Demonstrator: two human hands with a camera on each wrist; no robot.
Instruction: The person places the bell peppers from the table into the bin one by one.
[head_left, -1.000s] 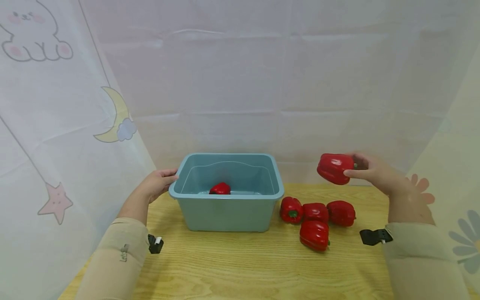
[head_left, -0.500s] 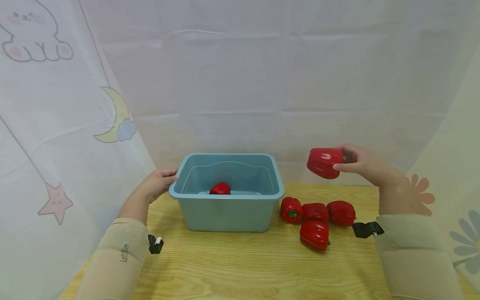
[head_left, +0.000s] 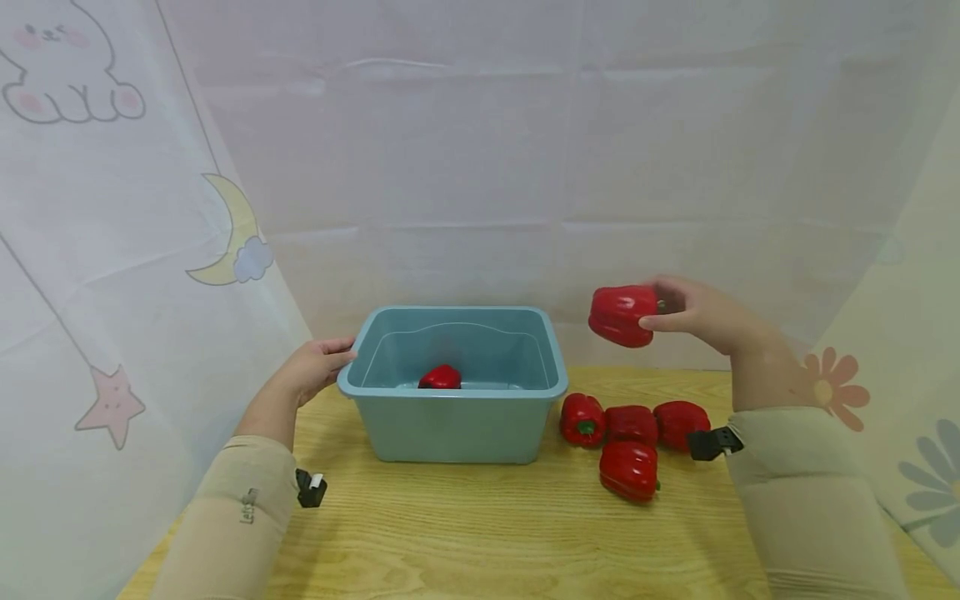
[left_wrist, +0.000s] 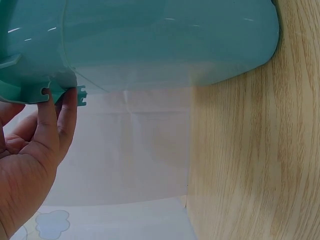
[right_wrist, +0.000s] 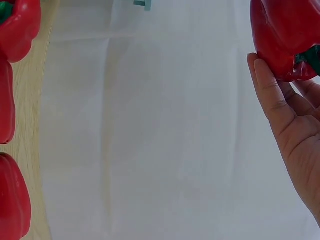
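Wooden counter (head_left: 465, 533): we see the right hand (head_left: 701, 312) fingers wrapped round a red bell pepper (head_left: 621, 315), left hand (head_left: 311, 367) fingers gripping the blue tub (head_left: 450, 433) rim.

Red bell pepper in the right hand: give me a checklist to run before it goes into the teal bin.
1. Grip: right hand holds the glossy red bell pepper by its stem end, clear of the table: ok.
2. Bin steadied: left hand grips the rim of the teal plastic bin: ok.
3. Pepper over the opening: it hangs right of the rim: not ok.
4. Room inside: one small red pepper lies in the bin: ok.
5. Path: four red peppers on the wooden table sit below the carry line: ok.
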